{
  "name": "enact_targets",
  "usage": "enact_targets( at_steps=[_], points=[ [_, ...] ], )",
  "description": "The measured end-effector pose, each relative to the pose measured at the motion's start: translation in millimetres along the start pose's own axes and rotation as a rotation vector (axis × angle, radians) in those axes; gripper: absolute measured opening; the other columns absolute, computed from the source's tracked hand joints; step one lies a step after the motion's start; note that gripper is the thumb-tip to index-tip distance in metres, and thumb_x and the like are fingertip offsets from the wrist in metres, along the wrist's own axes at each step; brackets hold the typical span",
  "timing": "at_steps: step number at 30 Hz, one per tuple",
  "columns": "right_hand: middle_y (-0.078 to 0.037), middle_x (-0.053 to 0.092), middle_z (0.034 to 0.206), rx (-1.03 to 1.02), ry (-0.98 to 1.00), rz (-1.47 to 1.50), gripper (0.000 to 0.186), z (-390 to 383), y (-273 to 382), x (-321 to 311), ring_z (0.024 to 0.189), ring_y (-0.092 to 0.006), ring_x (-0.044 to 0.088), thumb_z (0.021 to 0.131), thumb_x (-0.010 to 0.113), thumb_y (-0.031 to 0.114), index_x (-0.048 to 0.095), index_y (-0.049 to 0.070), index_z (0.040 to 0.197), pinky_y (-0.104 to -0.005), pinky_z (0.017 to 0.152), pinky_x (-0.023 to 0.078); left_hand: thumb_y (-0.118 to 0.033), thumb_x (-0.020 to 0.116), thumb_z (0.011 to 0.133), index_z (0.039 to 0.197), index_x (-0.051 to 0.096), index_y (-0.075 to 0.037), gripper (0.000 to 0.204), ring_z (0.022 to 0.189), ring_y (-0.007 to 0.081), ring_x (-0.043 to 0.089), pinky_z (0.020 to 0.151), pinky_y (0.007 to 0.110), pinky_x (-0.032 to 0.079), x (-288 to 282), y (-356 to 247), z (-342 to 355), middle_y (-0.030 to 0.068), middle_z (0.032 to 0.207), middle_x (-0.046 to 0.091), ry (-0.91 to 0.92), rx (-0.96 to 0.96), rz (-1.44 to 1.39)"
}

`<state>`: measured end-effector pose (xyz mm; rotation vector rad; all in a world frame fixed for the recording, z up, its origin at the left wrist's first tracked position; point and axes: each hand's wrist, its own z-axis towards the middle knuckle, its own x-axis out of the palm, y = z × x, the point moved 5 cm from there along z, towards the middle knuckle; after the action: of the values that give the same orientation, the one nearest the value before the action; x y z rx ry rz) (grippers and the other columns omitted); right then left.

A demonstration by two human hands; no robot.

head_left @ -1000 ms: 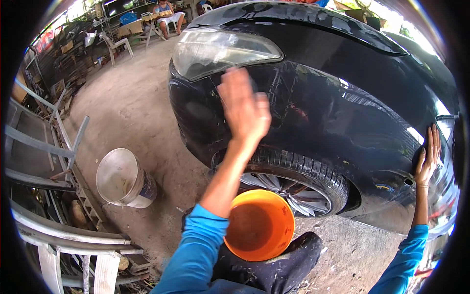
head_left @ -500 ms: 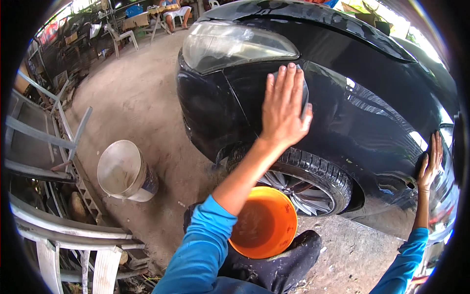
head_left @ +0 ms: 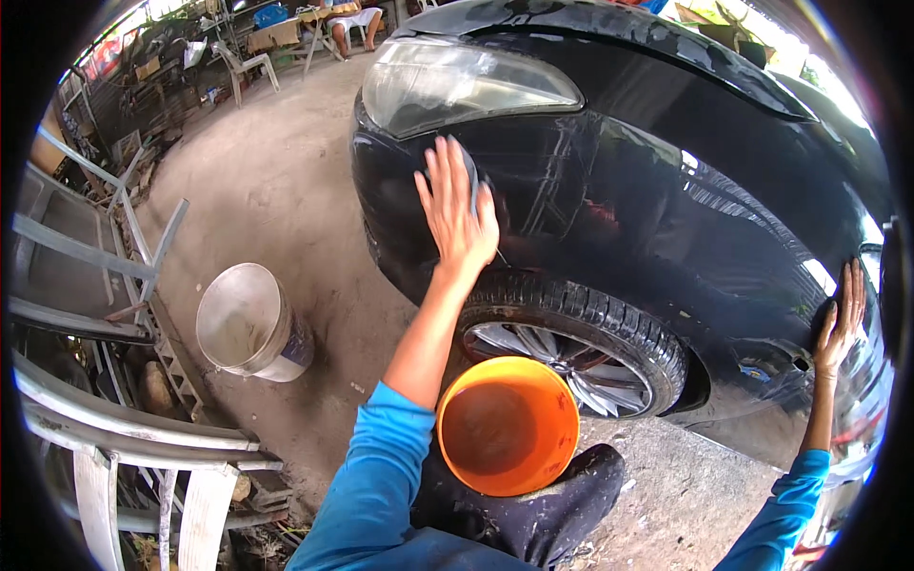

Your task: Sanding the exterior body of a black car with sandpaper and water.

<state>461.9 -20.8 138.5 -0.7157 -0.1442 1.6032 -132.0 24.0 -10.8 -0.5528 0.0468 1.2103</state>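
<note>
My left hand (head_left: 455,205) lies flat on the front bumper corner of a black car (head_left: 647,205), just below the headlight (head_left: 471,88). Under its palm and fingers it presses a grey piece of sandpaper (head_left: 470,181), of which only an edge shows. My right hand (head_left: 840,322) rests with fingers stretched on the car's side panel, at the far right, holding nothing. Wet streaks and dull patches mark the bumper. Between my knees an orange bucket (head_left: 562,433) holds murky brownish water (head_left: 488,428), close to the front wheel (head_left: 571,347).
A whitish bucket (head_left: 271,333) stands on the dirt floor to the left. Metal frames (head_left: 86,252) and pale slats (head_left: 205,514) crowd the left edge. Farther back are a plastic chair (head_left: 246,68), a table (head_left: 324,13) and a seated person (head_left: 357,21).
My left hand has slid left across the bumper with the sandpaper, from beneath the headlight's right end toward the car's front. Wet streaks show where it was. My right hand stays in place.
</note>
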Motion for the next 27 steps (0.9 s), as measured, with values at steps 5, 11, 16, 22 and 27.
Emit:
enact_targets(
  at_steps=[5, 11, 16, 22, 27],
  points=[
    [-0.014, 0.047, 0.157, 0.009, 0.022, -0.043, 0.052, -2.6, 0.6, 3.7, 0.149, -0.0332, 0.038, 0.104, 0.04, 0.025, 0.049, 0.005, 0.151, -0.0476, 0.124, 0.024, -0.035, 0.038, 0.105, 0.16, 0.023, 0.002, 0.069, 0.155, 0.0441, 0.018, 0.124, 0.057, 0.012, 5.0, -20.0, -41.2, 0.0242, 0.167, 0.021, 0.041, -0.035, -0.1],
    [-0.015, 0.047, 0.157, -0.003, -0.004, 0.0, 0.052, 0.8, 3.9, 3.8, 0.149, -0.0335, 0.038, 0.104, 0.04, 0.025, 0.049, 0.005, 0.151, -0.048, 0.124, 0.023, -0.026, 0.042, 0.105, 0.161, 0.024, 0.0, 0.064, 0.155, 0.0429, 0.018, 0.125, 0.056, 0.013, 1.6, 1.0, 15.7, 0.0225, 0.167, 0.022, -0.008, -0.086, 0.014],
    [-0.015, 0.047, 0.157, 0.005, 0.01, -0.019, 0.051, -0.8, 3.9, 0.3, 0.149, -0.0339, 0.038, 0.105, 0.04, 0.027, 0.05, 0.004, 0.15, -0.0482, 0.124, 0.024, -0.031, 0.04, 0.105, 0.161, 0.02, 0.002, 0.069, 0.156, 0.0423, 0.017, 0.125, 0.055, 0.01, 8.5, -22.2, -63.5, 0.0245, 0.167, 0.021, 0.056, -0.033, -0.091],
    [-0.015, 0.046, 0.158, 0.009, 0.005, -0.006, 0.052, 0.3, 4.0, 3.1, 0.15, -0.0327, 0.037, 0.105, 0.039, 0.028, 0.049, 0.005, 0.151, -0.0477, 0.124, 0.023, -0.029, 0.039, 0.106, 0.161, 0.022, 0.001, 0.064, 0.156, 0.0407, 0.017, 0.125, 0.055, 0.011, 3.2, -6.4, 13.5, 0.0224, 0.168, 0.019, -0.003, -0.108, -0.013],
    [-0.013, 0.046, 0.158, 0.03, 0.014, -0.063, 0.052, -4.3, -0.4, 6.5, 0.15, -0.0329, 0.037, 0.105, 0.038, 0.028, 0.049, 0.006, 0.151, -0.0478, 0.123, 0.024, -0.026, 0.038, 0.104, 0.16, 0.023, 0.004, 0.065, 0.155, 0.0441, 0.019, 0.125, 0.056, 0.011, 0.3, -39.5, -84.9, 0.0262, 0.166, 0.021, 0.125, -0.018, -0.067]
  ],
)
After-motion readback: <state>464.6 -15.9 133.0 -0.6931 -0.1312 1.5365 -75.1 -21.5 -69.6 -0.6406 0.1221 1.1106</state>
